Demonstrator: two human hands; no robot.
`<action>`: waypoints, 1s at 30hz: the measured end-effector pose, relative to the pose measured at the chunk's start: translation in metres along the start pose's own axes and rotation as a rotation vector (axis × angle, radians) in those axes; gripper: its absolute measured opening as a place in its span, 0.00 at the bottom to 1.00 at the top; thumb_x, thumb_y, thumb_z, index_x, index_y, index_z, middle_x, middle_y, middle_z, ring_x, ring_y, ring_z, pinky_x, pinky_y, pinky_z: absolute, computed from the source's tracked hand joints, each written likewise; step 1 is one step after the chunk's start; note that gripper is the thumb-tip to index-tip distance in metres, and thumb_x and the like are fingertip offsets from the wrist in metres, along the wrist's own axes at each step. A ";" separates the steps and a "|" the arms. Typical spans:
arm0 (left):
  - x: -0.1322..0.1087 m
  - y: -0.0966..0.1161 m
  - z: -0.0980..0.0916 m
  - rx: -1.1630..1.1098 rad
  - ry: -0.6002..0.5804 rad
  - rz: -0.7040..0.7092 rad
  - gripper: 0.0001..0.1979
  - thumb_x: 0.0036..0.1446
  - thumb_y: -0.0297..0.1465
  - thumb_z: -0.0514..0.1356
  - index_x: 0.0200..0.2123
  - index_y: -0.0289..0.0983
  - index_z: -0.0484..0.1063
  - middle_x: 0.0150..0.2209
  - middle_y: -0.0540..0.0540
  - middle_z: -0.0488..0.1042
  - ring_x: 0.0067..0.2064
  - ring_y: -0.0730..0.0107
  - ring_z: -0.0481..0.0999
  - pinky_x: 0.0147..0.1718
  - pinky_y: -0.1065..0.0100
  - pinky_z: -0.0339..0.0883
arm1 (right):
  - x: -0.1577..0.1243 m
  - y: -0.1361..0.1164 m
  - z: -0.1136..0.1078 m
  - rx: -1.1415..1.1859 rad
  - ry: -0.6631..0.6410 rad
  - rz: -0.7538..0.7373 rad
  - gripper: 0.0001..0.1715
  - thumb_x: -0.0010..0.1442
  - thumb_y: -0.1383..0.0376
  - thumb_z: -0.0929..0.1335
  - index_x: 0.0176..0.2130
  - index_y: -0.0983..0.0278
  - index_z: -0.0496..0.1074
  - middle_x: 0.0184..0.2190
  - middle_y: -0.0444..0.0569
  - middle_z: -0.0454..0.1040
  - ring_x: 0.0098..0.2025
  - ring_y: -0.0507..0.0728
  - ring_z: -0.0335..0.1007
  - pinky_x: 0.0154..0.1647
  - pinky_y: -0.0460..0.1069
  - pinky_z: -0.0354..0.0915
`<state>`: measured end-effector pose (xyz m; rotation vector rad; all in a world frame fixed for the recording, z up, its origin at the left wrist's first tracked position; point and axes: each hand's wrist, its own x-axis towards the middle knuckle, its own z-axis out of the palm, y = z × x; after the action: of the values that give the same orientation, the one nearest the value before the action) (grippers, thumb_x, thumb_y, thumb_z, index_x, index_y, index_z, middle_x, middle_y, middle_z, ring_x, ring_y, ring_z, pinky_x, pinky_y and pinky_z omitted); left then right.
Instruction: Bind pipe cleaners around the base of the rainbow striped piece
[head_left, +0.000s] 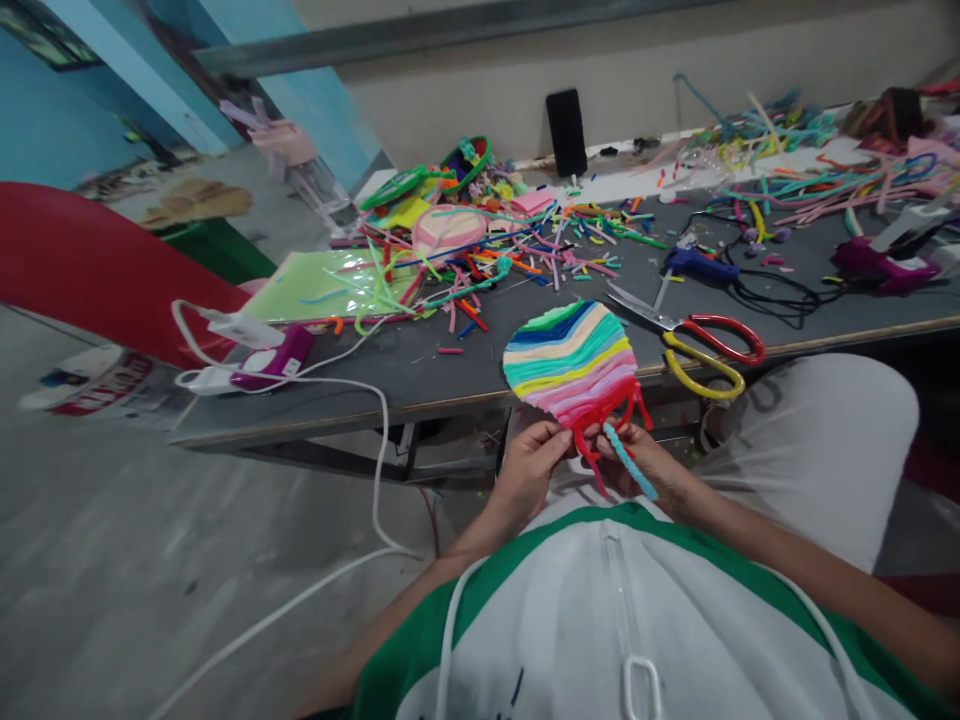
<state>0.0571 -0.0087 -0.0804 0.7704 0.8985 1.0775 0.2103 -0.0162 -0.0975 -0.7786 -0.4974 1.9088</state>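
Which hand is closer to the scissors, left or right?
Right. The right hand is below the scissors in the picture, slightly left of them; the left hand is farther left, at the red edge of the striped disc.

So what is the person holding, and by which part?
The left hand holds a striped disc by its near, red edge. The right hand has a pale blue strip, seemingly near its upper end; whether it also grips the disc is unclear.

Dim, flat light w/ some glare on plastic pkt point(379, 270), floor point(112, 570) blurry & edges stretched
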 end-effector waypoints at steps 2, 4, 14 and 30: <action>0.001 -0.003 -0.001 0.045 0.017 0.027 0.08 0.46 0.32 0.65 0.26 0.33 0.71 0.24 0.50 0.71 0.28 0.74 0.69 0.32 0.71 0.62 | 0.003 0.003 -0.001 -0.007 0.020 -0.032 0.11 0.40 0.66 0.76 0.27 0.62 0.74 0.25 0.43 0.74 0.27 0.50 0.69 0.33 0.46 0.66; 0.001 -0.004 -0.001 0.105 0.030 0.070 0.08 0.47 0.33 0.64 0.27 0.34 0.72 0.24 0.50 0.72 0.28 0.74 0.69 0.32 0.71 0.62 | 0.004 0.004 -0.002 -0.010 0.031 -0.058 0.11 0.40 0.64 0.76 0.26 0.63 0.74 0.25 0.43 0.73 0.26 0.49 0.68 0.31 0.47 0.66; -0.006 0.002 -0.001 0.707 0.157 0.366 0.11 0.54 0.36 0.58 0.30 0.34 0.75 0.27 0.47 0.74 0.30 0.70 0.70 0.33 0.71 0.63 | 0.006 0.004 -0.004 -0.003 0.021 -0.063 0.13 0.39 0.63 0.77 0.25 0.63 0.72 0.25 0.44 0.73 0.26 0.50 0.67 0.31 0.47 0.66; -0.007 0.007 0.000 0.698 0.223 0.365 0.11 0.54 0.36 0.58 0.34 0.35 0.75 0.29 0.48 0.74 0.31 0.71 0.69 0.33 0.72 0.62 | -0.023 -0.020 0.005 0.076 -0.032 0.260 0.14 0.51 0.63 0.66 0.39 0.66 0.72 0.30 0.53 0.77 0.31 0.57 0.74 0.34 0.51 0.70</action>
<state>0.0532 -0.0136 -0.0725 1.4524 1.3903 1.1868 0.2269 -0.0281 -0.0741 -0.7949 -0.3534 2.1694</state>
